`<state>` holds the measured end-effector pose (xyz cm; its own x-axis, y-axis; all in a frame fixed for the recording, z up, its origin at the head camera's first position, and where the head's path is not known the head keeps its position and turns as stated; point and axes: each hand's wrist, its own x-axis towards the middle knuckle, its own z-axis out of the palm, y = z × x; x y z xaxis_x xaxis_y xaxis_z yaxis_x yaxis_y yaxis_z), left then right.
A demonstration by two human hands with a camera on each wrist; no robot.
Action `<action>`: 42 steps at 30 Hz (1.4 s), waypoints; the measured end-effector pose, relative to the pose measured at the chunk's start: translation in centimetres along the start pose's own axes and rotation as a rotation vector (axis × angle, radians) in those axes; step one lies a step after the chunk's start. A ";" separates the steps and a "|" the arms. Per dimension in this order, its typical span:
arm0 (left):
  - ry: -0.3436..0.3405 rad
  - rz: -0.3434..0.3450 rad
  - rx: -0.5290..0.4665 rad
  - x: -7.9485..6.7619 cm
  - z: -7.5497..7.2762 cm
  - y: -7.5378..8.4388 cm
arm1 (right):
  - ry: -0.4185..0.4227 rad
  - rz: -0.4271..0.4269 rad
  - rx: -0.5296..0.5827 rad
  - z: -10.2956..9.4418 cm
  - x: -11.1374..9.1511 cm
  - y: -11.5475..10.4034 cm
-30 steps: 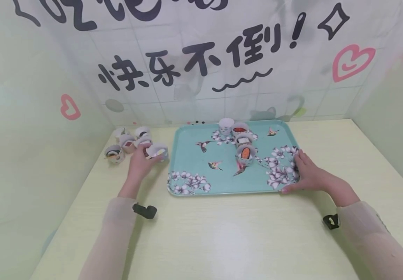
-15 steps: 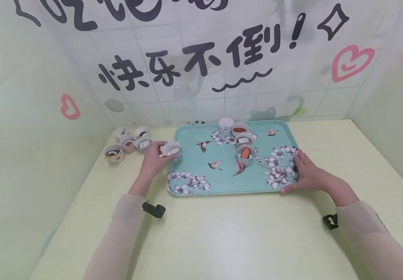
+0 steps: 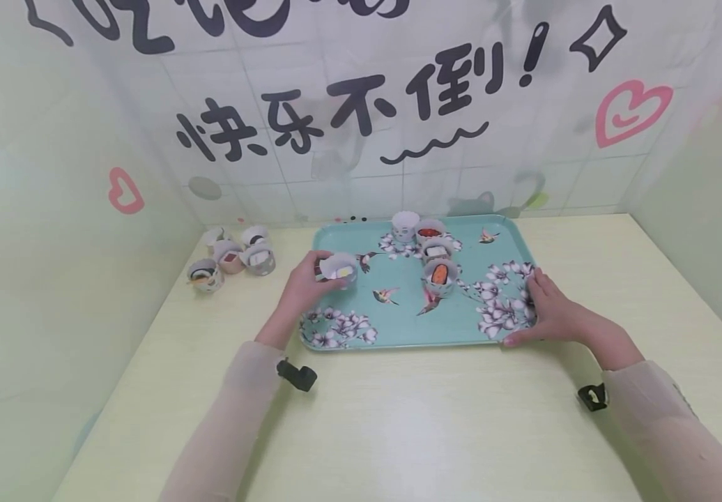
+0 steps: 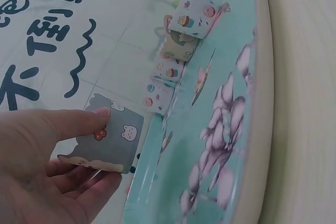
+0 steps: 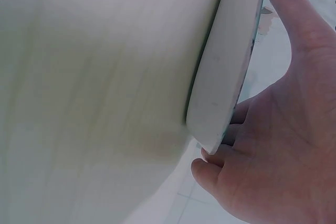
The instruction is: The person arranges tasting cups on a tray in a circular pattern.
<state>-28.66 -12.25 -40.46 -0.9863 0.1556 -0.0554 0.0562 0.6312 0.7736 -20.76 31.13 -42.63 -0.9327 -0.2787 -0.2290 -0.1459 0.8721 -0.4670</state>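
My left hand (image 3: pixel 300 284) pinches a small paper baking cup (image 3: pixel 339 269), thumb on one side and fingers on the other, over the left part of the tray (image 3: pixel 398 328). In the left wrist view that cup (image 4: pixel 118 142) shows a grey wall with little cartoon faces; a pale and yellow piece sits inside it. The turquoise tray carries a print of blossoms and birds. My right hand (image 3: pixel 558 317) holds the tray's near right corner, thumb along the front rim and fingers along the right side. In the right wrist view part of the fingers is hidden behind the tray's edge (image 5: pixel 223 77).
Several filled paper cups (image 3: pixel 440 277) stand in a row on the tray, running toward its back rim. Another group of cups (image 3: pixel 229 258) is on the pale table (image 3: pixel 386 418) at the back left. A printed wall sheet (image 3: pixel 361 167) rises behind the table.
My left hand has carried the cup rightward from beside the group on the table, across the tray's left rim, to over the tray. The right hand and tray have stayed still.
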 end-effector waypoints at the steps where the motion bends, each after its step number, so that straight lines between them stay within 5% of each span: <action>1: -0.007 0.008 -0.001 0.0 0.3 0.1 | 0.000 -0.001 0.003 0.0 0.0 0.0; 20: -0.210 0.118 -0.034 0.4 5.1 2.9 | -0.002 -0.008 0.001 0.0 0.2 0.2; 42: -0.337 0.194 0.039 0.4 9.6 5.0 | -0.005 -0.007 0.010 0.0 0.2 0.2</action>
<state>-27.25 -1.73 -42.66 -0.8508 0.5117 -0.1195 0.2492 0.5932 0.7655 -20.94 31.26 -42.81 -0.9300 -0.2865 -0.2302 -0.1489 0.8663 -0.4767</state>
